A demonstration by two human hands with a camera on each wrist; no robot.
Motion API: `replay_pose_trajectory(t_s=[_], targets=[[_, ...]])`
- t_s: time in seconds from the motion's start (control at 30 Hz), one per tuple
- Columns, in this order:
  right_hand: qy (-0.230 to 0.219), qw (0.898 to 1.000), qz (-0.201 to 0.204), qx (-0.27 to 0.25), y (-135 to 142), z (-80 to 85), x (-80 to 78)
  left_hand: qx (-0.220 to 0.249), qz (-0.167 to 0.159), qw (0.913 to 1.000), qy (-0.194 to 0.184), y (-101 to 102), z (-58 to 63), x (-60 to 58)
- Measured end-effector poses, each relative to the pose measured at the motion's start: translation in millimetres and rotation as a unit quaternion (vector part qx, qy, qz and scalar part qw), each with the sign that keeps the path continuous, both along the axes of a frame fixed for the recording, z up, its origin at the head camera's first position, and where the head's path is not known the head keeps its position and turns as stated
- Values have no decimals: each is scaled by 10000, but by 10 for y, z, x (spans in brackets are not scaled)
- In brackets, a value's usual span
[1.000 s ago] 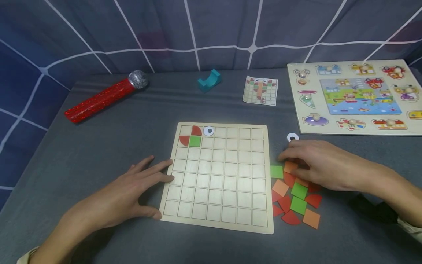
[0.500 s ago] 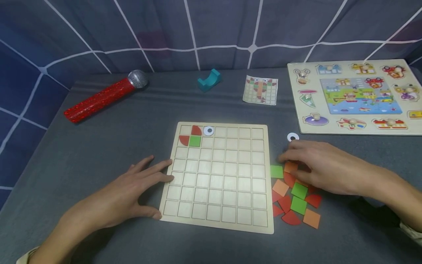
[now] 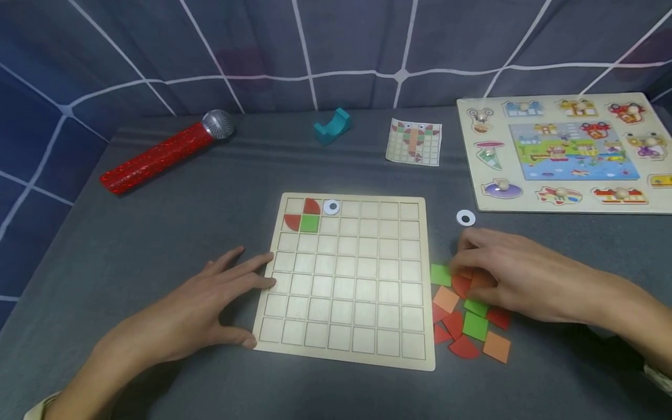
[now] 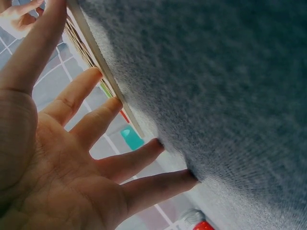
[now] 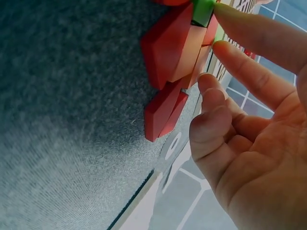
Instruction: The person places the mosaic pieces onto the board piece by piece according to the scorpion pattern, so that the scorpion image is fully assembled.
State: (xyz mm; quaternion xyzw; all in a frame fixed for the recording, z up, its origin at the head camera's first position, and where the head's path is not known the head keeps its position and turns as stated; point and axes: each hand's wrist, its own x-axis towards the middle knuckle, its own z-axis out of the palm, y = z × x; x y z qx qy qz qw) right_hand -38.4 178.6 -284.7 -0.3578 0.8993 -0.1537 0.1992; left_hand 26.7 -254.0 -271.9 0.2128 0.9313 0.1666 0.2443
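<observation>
Grid board — holds four pieces, upper left.

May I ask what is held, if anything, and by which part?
The left hand only touches the grid board; whether the right hand pinches a tile is unclear.

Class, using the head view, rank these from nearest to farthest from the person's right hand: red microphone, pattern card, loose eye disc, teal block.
From the right hand:
1. Loose eye disc, just beyond the knuckles.
2. Pattern card, farther back and left.
3. Teal block, left of the card.
4. Red microphone, far left.
</observation>
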Motion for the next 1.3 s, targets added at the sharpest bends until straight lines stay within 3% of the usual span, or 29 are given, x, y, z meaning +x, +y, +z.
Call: replay_pose_trajectory(t_s=[0.3,0.7,1.17,1.3], targets=[[85,9999,-127,-1,-14,-28,16,-10,14,10000,7,-5,-4,-11],[-142,9994,-328,5,-61,-36,17,-31,37,10000,-56,-4,5,-12],[-371,9983,-337,-294,-73,-21,64,-37,17,10000,-64,-9,4,-9],[-213,9973,-209,-671,-71,3,69,-26,4,10000,-34,-12,6,-4]])
